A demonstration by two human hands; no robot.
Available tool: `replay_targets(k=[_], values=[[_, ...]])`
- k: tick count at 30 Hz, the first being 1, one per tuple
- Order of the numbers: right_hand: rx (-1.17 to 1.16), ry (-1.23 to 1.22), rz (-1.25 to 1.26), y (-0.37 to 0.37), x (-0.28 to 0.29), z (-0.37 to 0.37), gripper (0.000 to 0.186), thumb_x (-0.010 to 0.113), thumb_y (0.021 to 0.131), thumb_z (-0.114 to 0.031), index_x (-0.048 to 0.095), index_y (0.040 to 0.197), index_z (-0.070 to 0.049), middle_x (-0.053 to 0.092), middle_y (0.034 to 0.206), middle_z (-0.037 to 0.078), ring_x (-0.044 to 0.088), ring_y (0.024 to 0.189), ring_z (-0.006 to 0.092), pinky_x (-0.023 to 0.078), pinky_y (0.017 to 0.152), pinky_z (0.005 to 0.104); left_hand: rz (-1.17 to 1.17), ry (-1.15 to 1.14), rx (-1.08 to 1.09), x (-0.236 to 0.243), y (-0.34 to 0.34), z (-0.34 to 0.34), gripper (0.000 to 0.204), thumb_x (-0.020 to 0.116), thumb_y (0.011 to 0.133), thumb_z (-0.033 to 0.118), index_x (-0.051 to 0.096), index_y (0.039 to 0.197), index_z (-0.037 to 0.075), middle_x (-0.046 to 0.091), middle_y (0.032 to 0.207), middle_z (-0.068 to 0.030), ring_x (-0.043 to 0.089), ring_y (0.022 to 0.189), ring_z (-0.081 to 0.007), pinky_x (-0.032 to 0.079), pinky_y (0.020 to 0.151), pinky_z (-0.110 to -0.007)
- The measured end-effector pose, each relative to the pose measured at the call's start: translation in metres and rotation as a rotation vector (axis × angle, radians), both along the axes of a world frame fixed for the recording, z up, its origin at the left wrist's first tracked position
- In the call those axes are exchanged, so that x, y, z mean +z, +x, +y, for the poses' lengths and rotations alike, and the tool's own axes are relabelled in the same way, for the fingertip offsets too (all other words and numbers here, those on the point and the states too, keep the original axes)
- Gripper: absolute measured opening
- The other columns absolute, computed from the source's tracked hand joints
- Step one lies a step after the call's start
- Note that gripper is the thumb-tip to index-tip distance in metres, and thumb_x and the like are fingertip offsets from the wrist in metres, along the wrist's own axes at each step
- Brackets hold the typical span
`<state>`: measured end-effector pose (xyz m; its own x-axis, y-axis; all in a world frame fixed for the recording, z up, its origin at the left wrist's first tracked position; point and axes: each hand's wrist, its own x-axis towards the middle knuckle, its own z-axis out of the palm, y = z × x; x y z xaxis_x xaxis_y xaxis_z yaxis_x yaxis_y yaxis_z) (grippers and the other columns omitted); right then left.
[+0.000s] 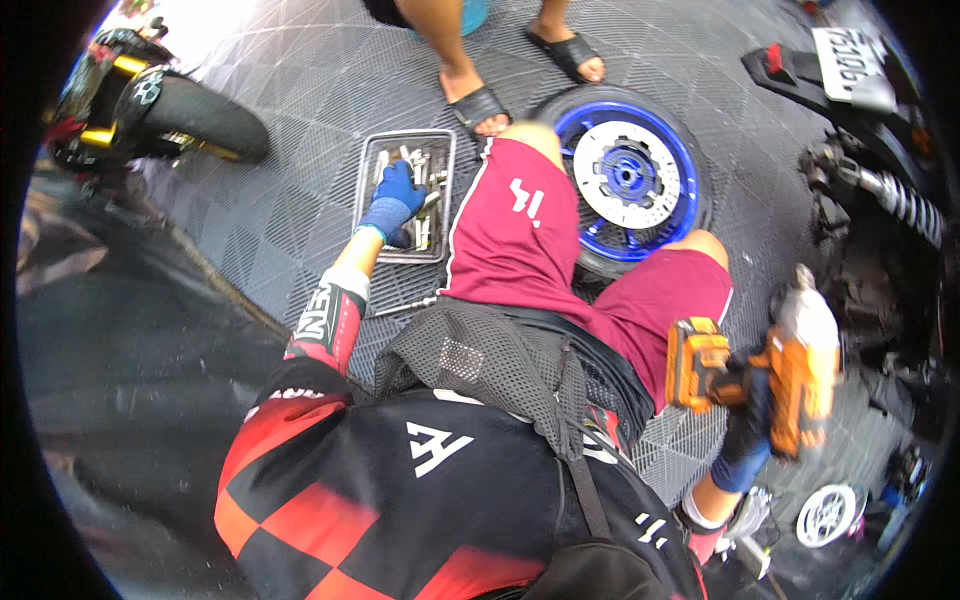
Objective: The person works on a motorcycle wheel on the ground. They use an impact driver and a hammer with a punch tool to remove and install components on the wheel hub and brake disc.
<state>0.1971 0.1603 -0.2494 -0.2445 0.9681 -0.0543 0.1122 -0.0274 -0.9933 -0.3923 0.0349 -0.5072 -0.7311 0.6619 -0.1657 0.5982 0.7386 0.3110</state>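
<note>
Left hand (397, 200) reaching into tray (366, 170) among bolts (425, 165), grip unclear. Right hand (752, 415) clenched on impact driver (795, 370), beside wheel (628, 175).

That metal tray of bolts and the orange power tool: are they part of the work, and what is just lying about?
In use:
- left hand in metal tray
- right hand gripping orange impact wrench

Lying about:
- blue-rimmed wheel
- black tyre
- bystander's sandalled feet

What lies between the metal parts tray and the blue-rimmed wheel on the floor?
In the head view, the person's maroon-shorted thigh lies between the tray and wheel.
</note>
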Motion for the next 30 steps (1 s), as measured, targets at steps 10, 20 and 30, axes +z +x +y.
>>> replay_targets(k=[10,20,30], values=[[0.102,-0.096,-0.132,-0.063,0.01,-0.016,0.027,0.066,0.09,-0.007,0.061,0.114,0.004,0.065,0.079,0.008,0.064,0.071,0.0155,0.05,0.065,0.0268,-0.685,0.632,-0.685,0.228,0.14,0.09,0.064,0.061,0.095,0.006,0.029,0.15,0.008,0.068,0.1,-0.0096,0.066,0.088,-0.0157,0.053,0.081,-0.031],[0.287,0.077,0.071,-0.056,0.019,-0.022,0.055,0.067,0.091,-0.023,0.05,0.14,-0.009,0.053,0.141,0.01,0.054,0.127,0.0254,0.045,0.106,0.0408,-0.572,0.605,-1.375,0.285,0.201,0.099,0.052,0.073,0.082,0.011,0.056,0.131,0.01,0.067,0.108,-0.0115,0.067,0.094,-0.0305,0.054,0.077,-0.037],[0.499,-0.27,0.319,-0.064,0.03,0.012,0.067,0.064,0.091,-0.019,0.034,0.15,-0.007,0.042,0.151,0.016,0.051,0.13,0.0337,0.047,0.106,0.0475,-0.383,0.418,-1.603,0.269,0.205,0.118,0.065,0.07,0.076,0.006,0.05,0.138,0.009,0.065,0.116,-0.0127,0.065,0.103,-0.0331,0.052,0.086,-0.043]])
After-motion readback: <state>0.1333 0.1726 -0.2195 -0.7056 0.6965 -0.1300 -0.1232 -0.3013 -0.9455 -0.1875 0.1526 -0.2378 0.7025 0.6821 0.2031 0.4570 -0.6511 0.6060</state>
